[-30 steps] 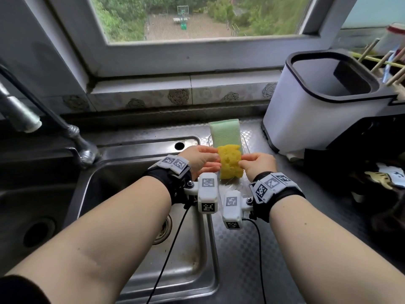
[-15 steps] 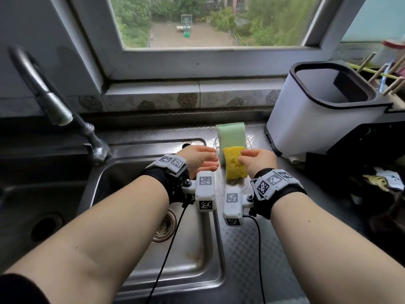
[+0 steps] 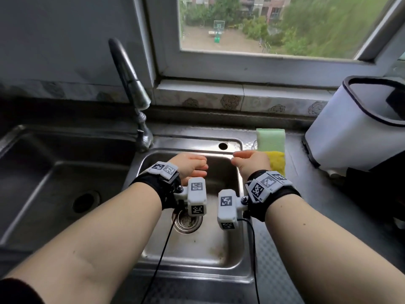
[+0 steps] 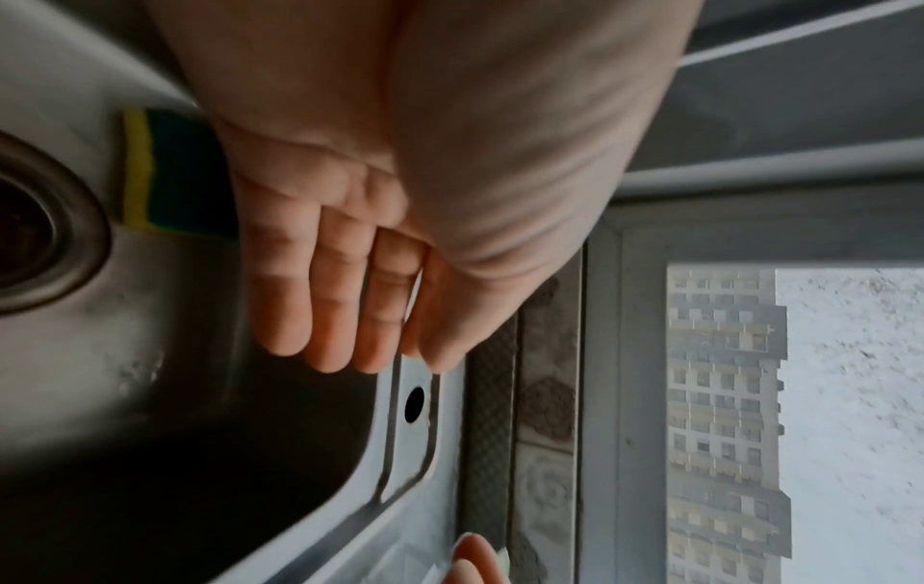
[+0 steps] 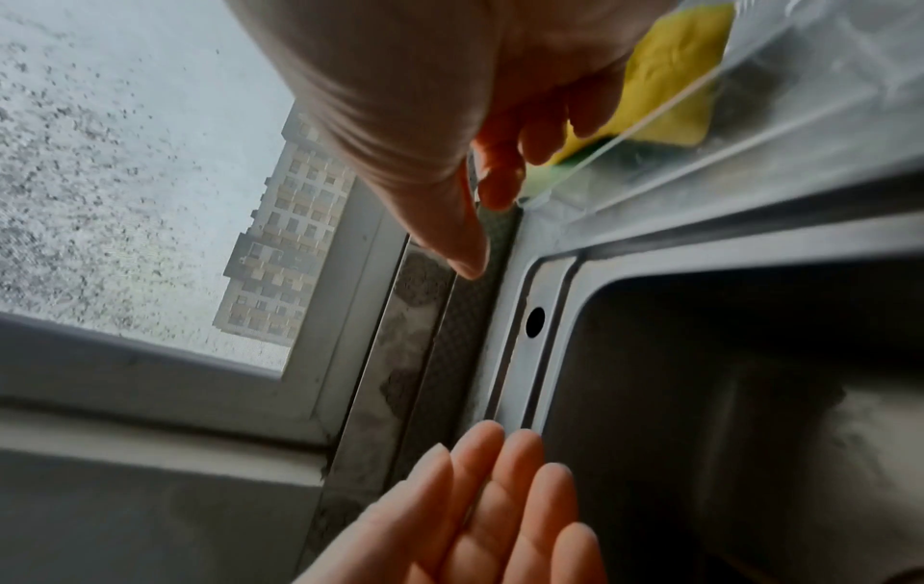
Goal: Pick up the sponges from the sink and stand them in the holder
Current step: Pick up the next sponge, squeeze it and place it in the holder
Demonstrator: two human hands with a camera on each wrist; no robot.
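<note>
A pale green sponge (image 3: 270, 139) and a yellow sponge (image 3: 277, 161) stand side by side in a clear holder (image 5: 650, 121) on the counter, right of the sink (image 3: 219, 249). My right hand (image 3: 235, 157) hovers just left of the yellow sponge (image 5: 670, 75), fingers loosely curled and empty. Over the back of the basin my left hand (image 3: 202, 166) is open and holds nothing. In the left wrist view a yellow sponge with a dark green scouring side (image 4: 170, 174) lies on the sink floor beneath my left hand (image 4: 360, 355); the head view hides it.
A curved faucet (image 3: 131, 84) rises at the sink's back left corner. A second basin (image 3: 54, 183) lies to the left. A white bin with a black rim (image 3: 355, 132) stands on the counter at the right. The drain (image 3: 188, 222) sits below my wrists.
My right hand let go of the yellow sponge, which now stands in the holder. Both hands moved left over the sink, and the view swung left.
</note>
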